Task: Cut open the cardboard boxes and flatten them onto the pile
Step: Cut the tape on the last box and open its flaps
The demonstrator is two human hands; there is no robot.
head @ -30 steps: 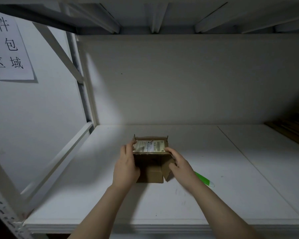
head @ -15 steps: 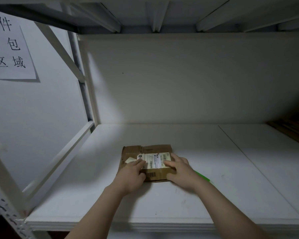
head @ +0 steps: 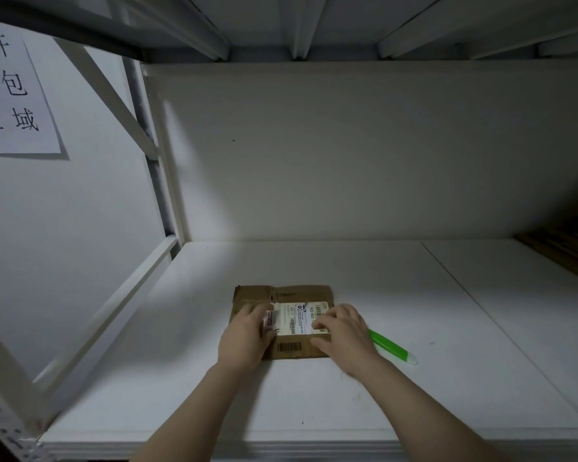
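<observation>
A small brown cardboard box [head: 289, 295] lies flattened on the white shelf [head: 314, 395], its white shipping label and a barcode facing up. My left hand [head: 246, 335] presses on its left part with the fingers laid flat. My right hand [head: 342, 331] presses on its right part, fingers slightly bent over the label. A green cutter [head: 392, 348] lies on the shelf just right of my right hand, partly hidden under it.
The shelf has a white back wall [head: 347, 161] and a diagonal frame brace [head: 107, 91] at the left. A paper sign [head: 10, 95] hangs on the left wall. Dark brown flat cardboard [head: 568, 241] lies at the far right edge.
One second ago the box stood open and upright between my hands. It has been pushed down flat onto the shelf, and both hands now press on top of it.
</observation>
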